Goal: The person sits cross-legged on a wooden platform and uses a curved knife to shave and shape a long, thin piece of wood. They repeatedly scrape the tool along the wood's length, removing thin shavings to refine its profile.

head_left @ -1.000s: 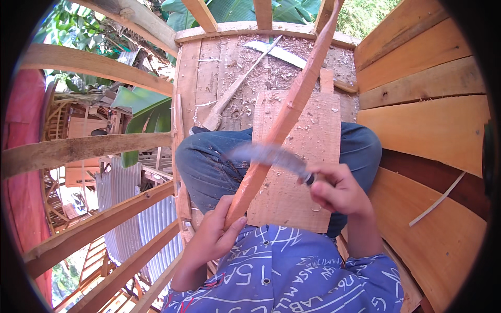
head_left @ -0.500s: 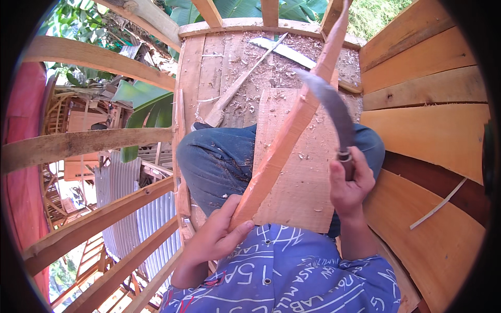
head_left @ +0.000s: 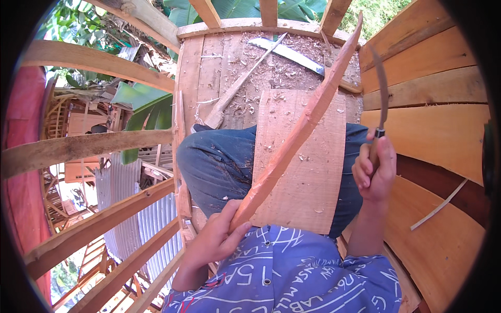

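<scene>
clock positions taken from the middle of the flat board, which lies across the wearer's lap.

left hand: at 7–8 o'clock, closed round the near end of a reddish wooden piece, thumb on one side, fingers on the other. piece is long, faceted, narrowing to a point; it slants over the board from 7 to 1 o'clock, far tip beyond the board's edge. contact between piece and board: cannot tell.

right hand: at 3 o'clock, fist wrapped about the handle of a curved knife. blade stands toward 12 o'clock from the fist, tip bending toward 11, well apart from the wooden piece.

floor: strewn with shavings beyond the board. at 12 o'clock, a long pale blade, its handle toward 1. at 11 o'clock, a tapered stick, thin end crossing that blade near its tip.

plank wall at 2–4 o'clock; thin pale strip against it, between 3 and 4. railing at 8–10 o'clock; corrugated sheets past it. jeans bent either side of the board.
</scene>
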Motion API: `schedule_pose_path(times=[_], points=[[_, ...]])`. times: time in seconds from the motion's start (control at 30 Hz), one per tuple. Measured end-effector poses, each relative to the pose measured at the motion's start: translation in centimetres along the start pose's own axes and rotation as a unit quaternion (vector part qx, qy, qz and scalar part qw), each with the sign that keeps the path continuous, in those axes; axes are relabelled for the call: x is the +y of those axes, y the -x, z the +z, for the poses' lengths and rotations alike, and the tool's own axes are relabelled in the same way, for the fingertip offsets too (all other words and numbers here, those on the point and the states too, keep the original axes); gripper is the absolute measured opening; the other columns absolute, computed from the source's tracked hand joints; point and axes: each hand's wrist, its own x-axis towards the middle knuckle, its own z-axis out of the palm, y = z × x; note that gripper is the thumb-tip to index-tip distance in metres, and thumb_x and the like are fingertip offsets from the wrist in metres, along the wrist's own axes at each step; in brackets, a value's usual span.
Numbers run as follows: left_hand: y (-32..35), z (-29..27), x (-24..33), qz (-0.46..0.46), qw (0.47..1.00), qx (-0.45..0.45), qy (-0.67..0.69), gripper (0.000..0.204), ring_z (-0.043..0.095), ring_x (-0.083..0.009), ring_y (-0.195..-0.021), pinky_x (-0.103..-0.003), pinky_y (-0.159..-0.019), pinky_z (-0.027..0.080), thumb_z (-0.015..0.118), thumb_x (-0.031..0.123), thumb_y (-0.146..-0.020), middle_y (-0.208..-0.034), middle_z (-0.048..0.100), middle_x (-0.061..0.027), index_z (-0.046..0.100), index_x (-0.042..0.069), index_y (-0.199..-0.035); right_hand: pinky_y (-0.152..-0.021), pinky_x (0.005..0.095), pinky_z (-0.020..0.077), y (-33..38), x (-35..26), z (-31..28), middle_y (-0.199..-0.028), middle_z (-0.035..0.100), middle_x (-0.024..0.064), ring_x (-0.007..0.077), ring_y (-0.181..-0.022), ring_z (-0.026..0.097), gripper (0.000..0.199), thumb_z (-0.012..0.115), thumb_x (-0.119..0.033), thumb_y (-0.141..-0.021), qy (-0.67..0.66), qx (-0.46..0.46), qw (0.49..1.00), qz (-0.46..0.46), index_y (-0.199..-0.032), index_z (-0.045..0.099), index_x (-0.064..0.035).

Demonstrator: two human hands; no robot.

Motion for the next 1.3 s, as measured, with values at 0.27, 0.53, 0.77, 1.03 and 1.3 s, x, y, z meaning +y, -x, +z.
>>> schedule_pose_path(times=[0.27,0.53,0.77,1.03,1.3], points=[[-0.6,0.4,0.6,0.030,0.999,0.035,0.000,0.031,0.057,-0.0217,-0.063,-0.032,-0.059,0.042,0.056,0.008,-0.089,-0.071,0.056,-0.0140,0.046,-0.001,-0.117,-0.037,0.0192,0.0268,0.7,1.4,1.2,-0.052,0.046,-0.0026,0.0017,-0.039,0.037,0.023,0.054,-0.017,-0.095,0.227,-0.084,0.968,0.072,-0.104,0.059,0.0044],[0.0,0.4,-0.2,-0.015,0.999,0.052,0.005,0.031,0.055,-0.0204,-0.061,-0.033,-0.057,0.042,0.055,0.006,-0.089,-0.068,0.054,-0.0121,0.047,-0.001,-0.117,-0.037,0.0194,0.0270,0.4,1.2,1.5,-0.053,0.046,-0.0037,0.0018,-0.039,0.038,0.021,0.055,-0.019,-0.095,0.241,-0.093,0.953,0.157,-0.099,0.059,0.0007],[-0.3,0.6,-0.1,0.000,0.999,0.047,0.026,0.029,0.054,-0.0201,-0.059,-0.033,-0.056,0.041,0.056,0.006,-0.089,-0.067,0.053,-0.0116,0.046,0.000,-0.115,-0.046,0.0183,0.0318,1.0,4.5,2.3,-0.063,0.052,-0.0039,-0.0003,-0.054,0.042,0.019,0.065,-0.011,-0.088,0.425,0.001,0.896,-0.131,-0.102,0.061,0.0021],[0.2,0.5,-0.3,-0.014,0.996,0.087,0.006,0.028,0.054,-0.0203,-0.058,-0.033,-0.055,0.041,0.056,0.006,-0.089,-0.067,0.053,-0.0127,0.047,0.001,-0.115,-0.056,0.0173,0.0371,1.3,2.6,0.9,-0.067,0.055,-0.0016,0.0010,-0.064,0.048,0.023,0.068,-0.008,-0.085,0.285,-0.005,0.957,0.047,-0.105,0.060,0.0011],[0.4,0.5,0.1,0.010,0.995,0.093,-0.047,0.029,0.055,-0.0216,-0.058,-0.033,-0.056,0.042,0.056,0.006,-0.088,-0.065,0.053,-0.0124,0.048,0.001,-0.116,-0.046,0.0192,0.0332,-0.2,0.8,0.0,-0.062,0.053,-0.0005,-0.0003,-0.050,0.041,0.020,0.064,-0.013,-0.089,0.048,0.017,0.998,0.041,-0.103,0.063,0.0015]])
